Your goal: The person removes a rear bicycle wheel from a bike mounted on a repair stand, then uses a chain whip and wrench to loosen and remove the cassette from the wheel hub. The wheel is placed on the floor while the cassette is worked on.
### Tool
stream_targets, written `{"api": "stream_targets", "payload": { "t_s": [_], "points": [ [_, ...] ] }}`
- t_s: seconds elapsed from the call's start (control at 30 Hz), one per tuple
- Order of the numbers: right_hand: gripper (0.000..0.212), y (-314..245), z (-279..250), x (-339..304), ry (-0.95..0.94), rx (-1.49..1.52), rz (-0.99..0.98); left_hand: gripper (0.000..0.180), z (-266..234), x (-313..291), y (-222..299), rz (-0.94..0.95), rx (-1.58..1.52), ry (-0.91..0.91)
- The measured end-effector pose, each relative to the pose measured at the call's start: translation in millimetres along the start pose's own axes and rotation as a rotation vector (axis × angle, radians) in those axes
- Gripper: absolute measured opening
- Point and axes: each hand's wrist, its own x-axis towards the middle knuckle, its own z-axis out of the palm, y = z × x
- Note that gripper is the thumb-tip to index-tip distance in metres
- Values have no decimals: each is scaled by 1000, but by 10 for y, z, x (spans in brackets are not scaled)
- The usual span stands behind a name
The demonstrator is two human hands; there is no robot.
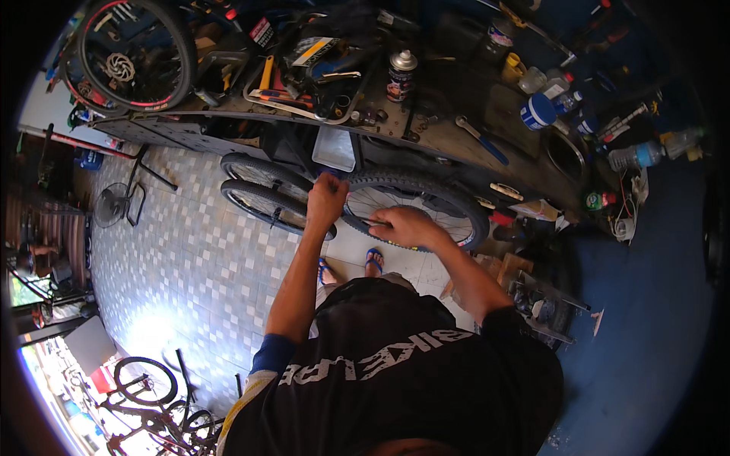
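Nearest the camera, a black shirt and two bare forearms are seen rising from the lower edge, with two feet in blue sandals [373, 261] planted on the pale tiled floor [205, 266] below. The left hand [325, 199] is closed in a fist on the upper rim of a bicycle wheel [414, 207], while the right hand [407, 226] is curled shut around a thin dark tool [371, 221] that is laid against the wheel's lower rim, its tip pointing toward the left hand. One wheel is held; it is stood upright between the body and the workbench [456, 137], its long axis running left to right along the bench front, its knobby tyre facing up. Just to its left, two more wheels [262, 190] are leaned against the bench, overlapping each other, and the left fist is seen just beside the nearer one. Open tiled floor is left to the person's left, whereas the right side is crowded by a dark stand [544, 304] and clutter near the blue wall. On the bench, one spray can [401, 76] is stood upright near the middle, one wrench with a blue handle [480, 139] is laid diagonally, and one blue-capped tub [538, 111] is set toward the right. Farthest off, a fourth wheel with a brake disc [133, 55] is rested at the bench's left end, and two bicycles [156, 403] are parked at the lower left.
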Motion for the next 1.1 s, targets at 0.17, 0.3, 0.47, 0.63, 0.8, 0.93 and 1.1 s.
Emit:
{"api": "stream_targets", "payload": {
  "t_s": [0.17, 0.3, 0.47, 0.63, 0.8, 0.93, 1.1],
  "points": [
    [25, -135, 177, -64, 378, -150, -41, 37, -90, -12, 197, 48, -155, 121],
    [26, -473, 178, 151, 366, -130, -140, 36, -446, -260, 279, -248, -423, -18],
    [21, -798, 472, 563, 239, 1, -326, 42, -769, -665, -239, -274, -627, 65],
    [21, -1110, 1091, 880, 29, 67, -277, 51, -1374, -1354, -1084, -444, -737, 160],
    [24, -1800, 1656, 1248, -168, 63, -361, 54, -1979, -2222, -1765, -572, -857, 402],
    [27, -2557, 2210, 1689, -307, 68, -480, 52, -2278, -2856, -2365, -646, -915, 614],
    [28, -3801, 3229, 2228, -444, 91, -632, 43, -2924, -3585, -3196, -775, -912, 801]
  ]
}}
